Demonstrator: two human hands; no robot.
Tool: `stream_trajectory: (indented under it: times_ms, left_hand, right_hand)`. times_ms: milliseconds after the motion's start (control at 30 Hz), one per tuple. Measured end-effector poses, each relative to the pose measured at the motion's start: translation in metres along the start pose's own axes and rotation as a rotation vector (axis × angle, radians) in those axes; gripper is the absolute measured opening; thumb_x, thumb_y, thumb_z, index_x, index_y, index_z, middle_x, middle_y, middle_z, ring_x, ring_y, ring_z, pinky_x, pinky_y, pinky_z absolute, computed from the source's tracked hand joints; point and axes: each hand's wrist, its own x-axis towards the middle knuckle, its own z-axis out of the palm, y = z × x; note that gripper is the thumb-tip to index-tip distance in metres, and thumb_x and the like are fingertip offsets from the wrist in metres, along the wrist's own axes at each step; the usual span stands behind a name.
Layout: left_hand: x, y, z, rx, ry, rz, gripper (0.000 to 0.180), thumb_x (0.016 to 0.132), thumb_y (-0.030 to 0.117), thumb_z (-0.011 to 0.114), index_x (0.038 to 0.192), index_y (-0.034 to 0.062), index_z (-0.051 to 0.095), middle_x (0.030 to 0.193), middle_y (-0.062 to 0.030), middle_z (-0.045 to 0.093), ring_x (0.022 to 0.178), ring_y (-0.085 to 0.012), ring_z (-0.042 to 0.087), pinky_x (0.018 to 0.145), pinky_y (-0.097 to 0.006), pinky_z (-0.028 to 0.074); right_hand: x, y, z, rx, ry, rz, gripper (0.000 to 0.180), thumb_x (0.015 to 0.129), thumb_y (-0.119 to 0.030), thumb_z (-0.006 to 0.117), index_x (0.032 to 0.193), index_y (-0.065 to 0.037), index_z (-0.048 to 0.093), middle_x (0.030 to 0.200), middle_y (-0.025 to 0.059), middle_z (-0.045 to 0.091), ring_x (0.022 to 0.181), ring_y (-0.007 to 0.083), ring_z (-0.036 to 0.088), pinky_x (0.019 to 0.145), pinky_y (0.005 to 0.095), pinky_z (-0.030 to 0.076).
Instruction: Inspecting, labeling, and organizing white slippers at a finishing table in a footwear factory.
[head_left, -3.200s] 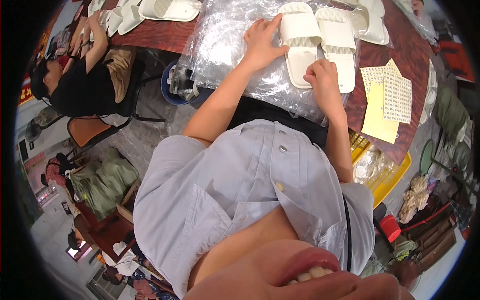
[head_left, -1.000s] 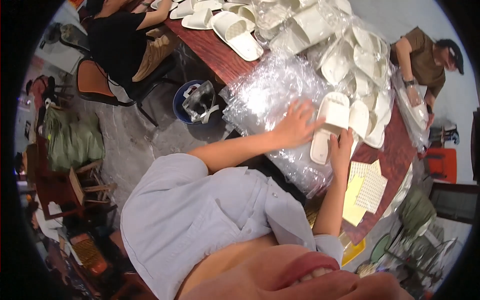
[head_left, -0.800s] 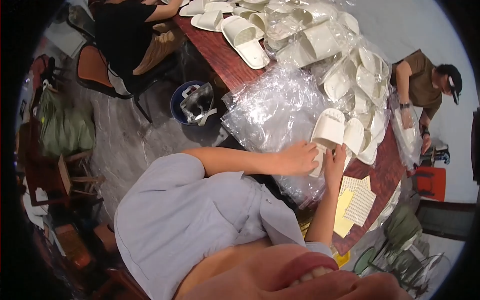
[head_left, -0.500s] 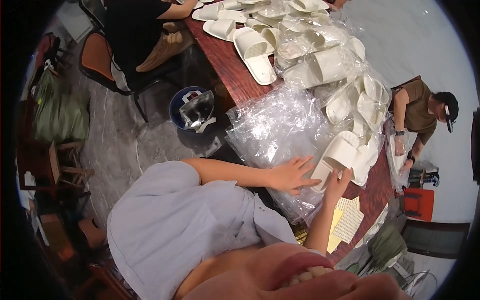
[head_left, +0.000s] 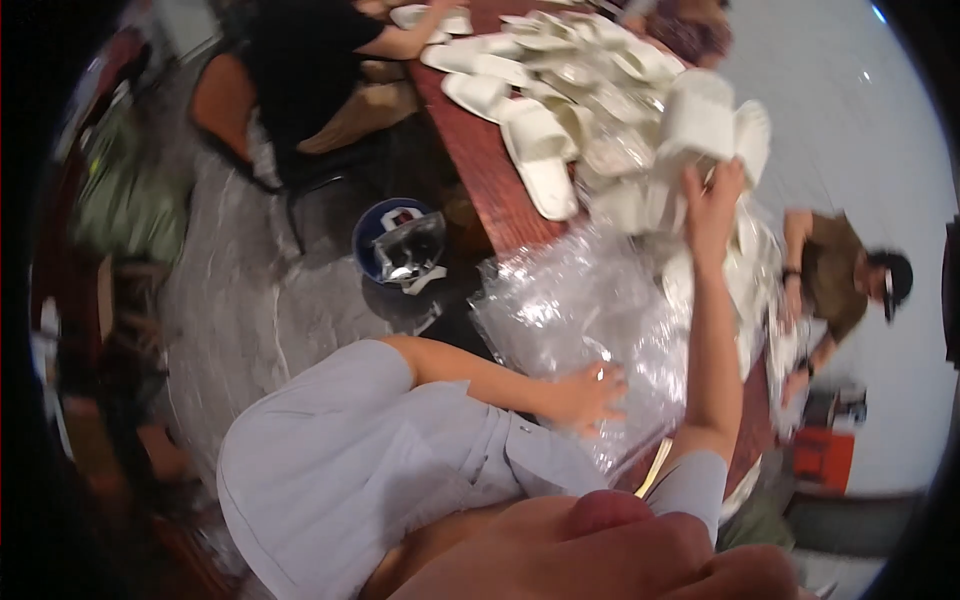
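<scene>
My right hand [head_left: 712, 205] is raised over the far side of the pile, its fingers closed on the near end of a white slipper [head_left: 697, 112]. A second white slipper [head_left: 752, 142] shows right beside that one; whether my fingers hold it too I cannot tell. My left hand [head_left: 588, 398] lies with fingers apart on a stack of clear plastic bags [head_left: 570, 300] at the near table edge. Beyond the bags, several white slippers [head_left: 540, 155] are heaped, some of them in clear bags.
The red-brown table [head_left: 465, 150] runs away from me. At its left stand a blue bin [head_left: 368, 240] with wrappings in it and a seated person [head_left: 310, 70]. Across the table, another person in a cap [head_left: 840, 270] handles a bagged item. A yellow sheet [head_left: 655, 468] lies near my right arm.
My right hand has moved up and away from the bags, taking a white slipper towards the far side of the pile. My left hand has drawn back slightly on the bags. The view has shifted.
</scene>
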Motion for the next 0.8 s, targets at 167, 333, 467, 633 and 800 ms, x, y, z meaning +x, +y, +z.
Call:
stream_trajectory:
  times_ms: [167, 333, 467, 633, 800]
  left_hand:
    - [0.006, 0.006, 0.036, -0.064, 0.200, 0.137, 0.057, 0.084, 0.059, 0.060, 0.130, 0.0258, 0.058, 0.141, -0.0213, 0.044, 0.136, -0.0446, 0.033, 0.103, -0.062, 0.033]
    - [0.003, -0.058, 0.089, -0.066, 0.642, -0.257, 0.058, 0.083, 0.062, 0.061, 0.125, 0.0236, 0.061, 0.139, -0.0213, 0.046, 0.136, -0.0448, 0.034, 0.103, -0.065, 0.032]
    - [-0.038, -0.096, -0.004, 0.052, 0.632, -0.265, 0.055, 0.083, 0.061, 0.061, 0.123, 0.0222, 0.063, 0.137, -0.0207, 0.047, 0.134, -0.0434, 0.036, 0.103, -0.063, 0.032]
    - [-0.070, -0.102, -0.081, 0.178, 0.606, -0.265, 0.053, 0.085, 0.060, 0.061, 0.119, 0.0204, 0.065, 0.135, -0.0200, 0.049, 0.132, -0.0417, 0.039, 0.104, -0.061, 0.033]
    - [-0.068, -0.106, -0.087, 0.154, 0.558, -0.115, 0.051, 0.086, 0.059, 0.061, 0.116, 0.0187, 0.067, 0.133, -0.0192, 0.051, 0.130, -0.0399, 0.042, 0.105, -0.059, 0.034]
  right_hand:
    - [0.166, 0.088, 0.057, -0.005, -0.196, -0.033, 0.061, 0.093, -0.038, 0.059, 0.137, 0.003, 0.051, 0.143, 0.0257, 0.047, 0.134, 0.0382, 0.044, 0.112, 0.0426, 0.032]
    - [0.066, 0.025, 0.109, -0.704, -0.633, 0.188, 0.099, 0.071, -0.031, 0.085, 0.149, -0.048, 0.027, 0.165, 0.0083, 0.005, 0.146, 0.0472, 0.016, 0.092, 0.0834, 0.029]
    - [0.018, 0.057, 0.079, -0.835, -0.526, 0.313, 0.077, 0.081, -0.027, 0.074, 0.146, -0.042, 0.036, 0.165, 0.0001, 0.005, 0.145, 0.0418, 0.022, 0.088, 0.0770, 0.039]
    - [0.027, 0.066, 0.075, -0.746, -0.401, 0.170, 0.044, 0.092, -0.019, 0.053, 0.135, -0.029, 0.052, 0.160, -0.0004, 0.025, 0.136, 0.0337, 0.040, 0.084, 0.0680, 0.047]
    - [0.043, 0.113, 0.012, -0.602, -0.289, 0.241, 0.027, 0.094, -0.015, 0.047, 0.118, -0.013, 0.059, 0.127, 0.0059, 0.062, 0.110, 0.0300, 0.061, 0.085, 0.0508, 0.051]
